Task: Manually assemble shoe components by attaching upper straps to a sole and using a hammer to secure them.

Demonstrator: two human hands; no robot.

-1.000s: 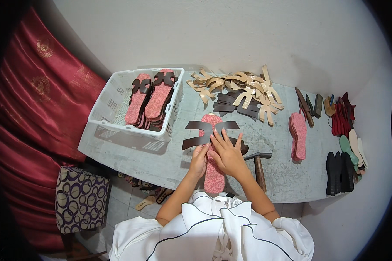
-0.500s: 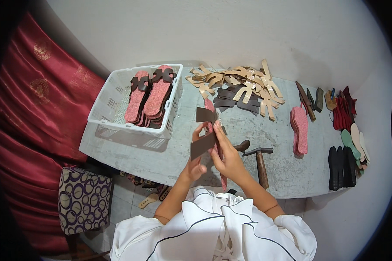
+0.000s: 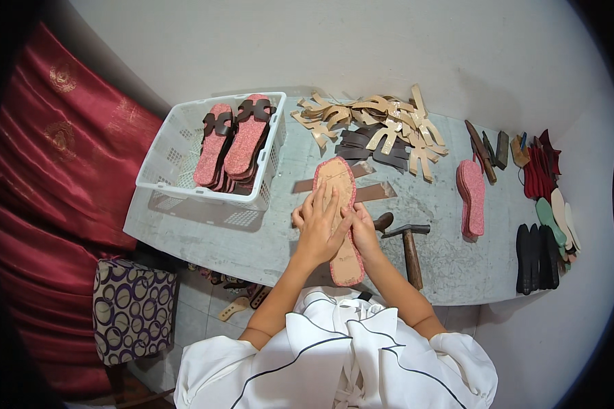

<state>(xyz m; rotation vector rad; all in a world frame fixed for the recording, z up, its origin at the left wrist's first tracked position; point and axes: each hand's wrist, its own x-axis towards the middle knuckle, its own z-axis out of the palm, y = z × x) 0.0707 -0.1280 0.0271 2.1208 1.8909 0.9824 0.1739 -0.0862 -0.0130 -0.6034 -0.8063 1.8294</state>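
Observation:
A shoe insole (image 3: 337,174) lies over the table with its tan underside up and its pink edge showing. Brown straps (image 3: 376,191) stick out from beneath it on both sides. Across its middle rests my left hand (image 3: 315,228), fingers stretched out and flat on the tan face. My right hand (image 3: 363,234) grips the right edge, thumb on top and the other fingers partly hidden. Just right of that hand is a hammer (image 3: 411,255) with a wooden handle, beside a dark rounded tool end (image 3: 383,221).
A white plastic basket (image 3: 205,192) with pink sandals (image 3: 250,140) stands at left. Beige straps (image 3: 389,116) and dark brown straps (image 3: 361,146) pile up at the back. Pink insoles (image 3: 472,198), tools (image 3: 481,151) and black soles (image 3: 536,259) lie at right.
The insole has turned from edge-on to flat, its tan underside now facing up and the straps beneath. My left hand has moved from beside the straps onto the underside.

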